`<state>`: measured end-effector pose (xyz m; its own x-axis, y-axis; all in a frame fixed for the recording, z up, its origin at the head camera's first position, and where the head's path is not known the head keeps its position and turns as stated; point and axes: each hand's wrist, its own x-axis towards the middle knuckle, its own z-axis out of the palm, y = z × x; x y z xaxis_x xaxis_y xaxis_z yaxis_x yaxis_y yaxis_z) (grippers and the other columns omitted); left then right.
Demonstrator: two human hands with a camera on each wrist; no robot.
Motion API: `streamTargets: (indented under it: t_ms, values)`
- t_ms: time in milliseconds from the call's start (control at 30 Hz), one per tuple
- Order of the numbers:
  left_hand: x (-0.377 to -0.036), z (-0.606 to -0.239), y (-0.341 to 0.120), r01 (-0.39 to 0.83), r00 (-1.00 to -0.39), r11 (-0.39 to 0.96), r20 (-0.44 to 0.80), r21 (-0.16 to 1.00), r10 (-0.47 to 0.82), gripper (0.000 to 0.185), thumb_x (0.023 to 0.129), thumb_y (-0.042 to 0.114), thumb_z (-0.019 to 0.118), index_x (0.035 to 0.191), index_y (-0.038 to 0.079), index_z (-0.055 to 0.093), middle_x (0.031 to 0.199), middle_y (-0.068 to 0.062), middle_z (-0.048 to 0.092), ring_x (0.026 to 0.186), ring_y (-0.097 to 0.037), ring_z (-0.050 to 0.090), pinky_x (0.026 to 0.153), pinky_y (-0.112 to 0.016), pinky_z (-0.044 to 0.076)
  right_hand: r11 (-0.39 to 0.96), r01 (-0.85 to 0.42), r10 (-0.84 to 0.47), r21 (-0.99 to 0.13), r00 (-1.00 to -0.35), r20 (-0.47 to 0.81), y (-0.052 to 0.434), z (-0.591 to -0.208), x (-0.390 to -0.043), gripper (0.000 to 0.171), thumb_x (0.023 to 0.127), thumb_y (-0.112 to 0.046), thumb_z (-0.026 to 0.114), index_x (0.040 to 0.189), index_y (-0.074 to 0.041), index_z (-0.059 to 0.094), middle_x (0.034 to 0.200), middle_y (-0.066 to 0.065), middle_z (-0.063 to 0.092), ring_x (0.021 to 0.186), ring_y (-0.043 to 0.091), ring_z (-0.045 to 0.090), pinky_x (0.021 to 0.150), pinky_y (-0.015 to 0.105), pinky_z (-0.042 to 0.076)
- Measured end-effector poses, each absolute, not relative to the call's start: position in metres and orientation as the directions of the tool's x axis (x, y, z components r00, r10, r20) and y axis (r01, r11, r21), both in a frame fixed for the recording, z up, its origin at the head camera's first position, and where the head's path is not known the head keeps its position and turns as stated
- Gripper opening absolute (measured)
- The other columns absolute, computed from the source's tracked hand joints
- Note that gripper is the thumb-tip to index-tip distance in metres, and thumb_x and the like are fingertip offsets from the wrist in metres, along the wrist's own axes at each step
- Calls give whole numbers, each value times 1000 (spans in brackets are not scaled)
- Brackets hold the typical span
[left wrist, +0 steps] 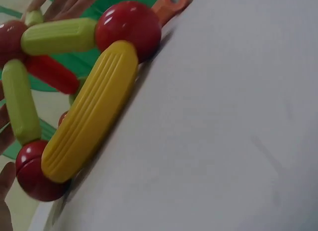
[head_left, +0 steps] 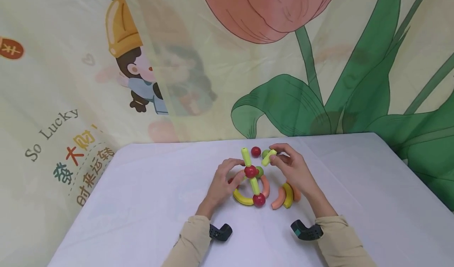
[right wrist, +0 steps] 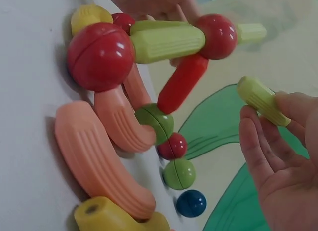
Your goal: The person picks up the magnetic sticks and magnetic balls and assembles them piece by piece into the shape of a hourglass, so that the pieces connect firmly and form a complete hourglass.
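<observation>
A toy frame of red balls (head_left: 250,171) and light green sticks (head_left: 254,185) stands on the white table (head_left: 142,204), resting on a yellow curved piece (head_left: 242,198). My left hand (head_left: 235,172) grips this frame at its left side, fingers curled over its top. In the left wrist view the yellow curved piece (left wrist: 92,116) joins two red balls (left wrist: 129,27), and a red stick (left wrist: 52,73) braces the frame. My right hand (head_left: 274,156) pinches a loose light green stick (head_left: 268,157) just right of the top ball. That stick (right wrist: 262,100) is held at the fingertips, apart from the frame's upper red ball (right wrist: 215,36).
Orange and yellow curved pieces (head_left: 283,198) lie right of the frame, under my right wrist. Loose red (right wrist: 172,145), green (right wrist: 179,174) and blue (right wrist: 191,203) balls sit behind it. A printed curtain hangs behind the table's far edge (head_left: 248,139).
</observation>
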<state>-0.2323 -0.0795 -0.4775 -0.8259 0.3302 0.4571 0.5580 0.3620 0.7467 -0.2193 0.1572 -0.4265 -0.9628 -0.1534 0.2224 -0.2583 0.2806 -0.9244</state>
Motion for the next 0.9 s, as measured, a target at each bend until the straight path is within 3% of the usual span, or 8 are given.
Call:
streamTargets:
  t_ms: [167,400,733,900]
  values:
    - [-225,-478,-58,573,-819,368,487,733,305,37,91,40,58,120,16,60,118,1,64,119,-17,52,105,-49,29,268,-267,-151,-926,-961,233,150,-427,-216,35,94,-27,58,125,-13,50,120,7,54,97,19,63,87,20,51]
    - [-222,-478,-43,603,-796,391,550,695,252,25,90,38,60,107,19,61,99,7,69,101,-10,56,99,-40,35,259,-285,-148,-923,-956,254,138,-426,-215,40,93,-28,58,129,-12,49,126,9,53,100,19,63,87,16,49]
    - [-220,-483,-49,605,-795,386,554,696,248,24,90,34,62,108,18,61,99,4,67,91,-9,56,80,-28,45,237,-292,-146,-927,-954,263,125,-424,-214,42,93,-27,60,130,-12,48,128,11,51,98,19,64,85,19,51]
    - [-221,-484,-49,628,-777,379,578,680,250,24,89,33,63,108,17,61,99,4,66,90,-9,57,80,-27,45,274,-275,-136,-922,-960,246,124,-422,-216,44,94,-32,57,134,-18,46,120,9,56,94,19,65,85,23,52]
